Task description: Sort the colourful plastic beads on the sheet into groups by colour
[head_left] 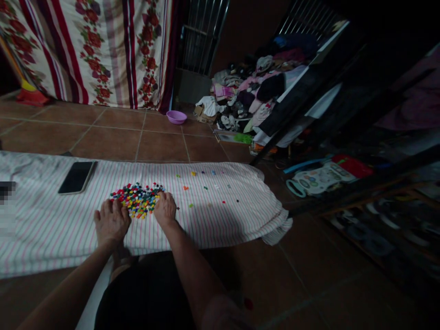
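A pile of tiny, many-coloured plastic-looking pieces [140,200] lies on a striped cloth [220,224] in front of me. At the pile's left edge my left hand [112,221] rests palm down, its fingers stretched out over the cloth and touching the nearest pieces. My right hand [165,210] is at the right edge with its fingers curled in; whatever they hold, if anything, is hidden. To the right of it, small groups of pieces sit apart in loose rows, among them a yellow group [193,173] and an orange group [186,188].
A dark-screened phone [77,177] lies on the cloth left of the pile. Beyond are a tiled floor [161,144], a purple basin [176,117], a flowered curtain [117,55] and a heap of clothes [247,89]. A dark rack [360,220] stands at the right.
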`<state>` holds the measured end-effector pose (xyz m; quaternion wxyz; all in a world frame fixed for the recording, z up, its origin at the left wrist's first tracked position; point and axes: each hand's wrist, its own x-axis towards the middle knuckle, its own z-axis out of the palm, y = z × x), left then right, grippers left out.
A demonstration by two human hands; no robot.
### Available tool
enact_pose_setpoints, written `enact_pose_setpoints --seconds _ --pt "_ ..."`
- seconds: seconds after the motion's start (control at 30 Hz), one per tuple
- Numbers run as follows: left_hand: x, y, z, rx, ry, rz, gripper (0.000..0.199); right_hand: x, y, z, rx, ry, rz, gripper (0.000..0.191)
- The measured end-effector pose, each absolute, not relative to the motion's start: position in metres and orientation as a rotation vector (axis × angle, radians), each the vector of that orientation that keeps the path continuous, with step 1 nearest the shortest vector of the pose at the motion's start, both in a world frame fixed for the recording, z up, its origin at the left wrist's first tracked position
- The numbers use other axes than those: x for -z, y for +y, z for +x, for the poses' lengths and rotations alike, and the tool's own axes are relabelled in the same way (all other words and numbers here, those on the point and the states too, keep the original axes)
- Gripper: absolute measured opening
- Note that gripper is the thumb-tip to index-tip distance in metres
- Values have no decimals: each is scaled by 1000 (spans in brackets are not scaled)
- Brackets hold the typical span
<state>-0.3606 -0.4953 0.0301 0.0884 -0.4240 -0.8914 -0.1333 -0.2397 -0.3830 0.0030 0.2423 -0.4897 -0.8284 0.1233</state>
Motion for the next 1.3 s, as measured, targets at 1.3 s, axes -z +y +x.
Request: enact_pose_setpoints --seconds 1.3 --pt "-34 -495 -359 362 -2674 -1247 54 3 -379 -243 -341 -2186 -1374 14"
